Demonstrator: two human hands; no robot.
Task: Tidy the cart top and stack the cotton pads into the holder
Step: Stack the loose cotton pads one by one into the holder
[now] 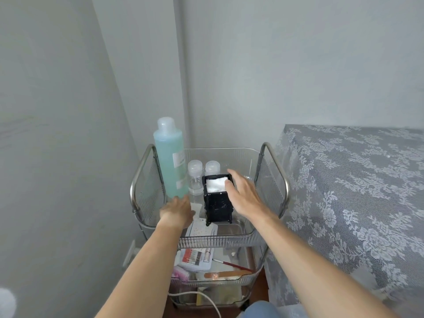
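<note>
Both our forearms rise from the bottom edge toward the middle of the frame, where the clear ribbed tray [213,240] tops the metal cart [276,180]. Our right hand [243,196] reaches in from the lower right with fingers spread and loose, grasping nothing; its fingertips rest at the right rim of the black holder [218,206], thumb lying on the white stack of cotton pads [215,185] that fills the holder to its top. That holder stands upright at the centre of the tray. Our left hand [177,211] comes in from the lower left, palm down, fingers extended toward the foot of the tall bottle of blue-green liquid [171,159]; whether it touches the bottle or the white flat piece [196,206] beneath its fingertips, we cannot tell. Two small clear pump bottles [195,177] stand just behind the holder, right of the tall one. Below the left wrist lies a pale dotted card [202,229]. On the lower shelf we see a nail file [223,274] and a thin red-handled brush [234,265]. A lace-covered table [355,191] fills the right side
</note>
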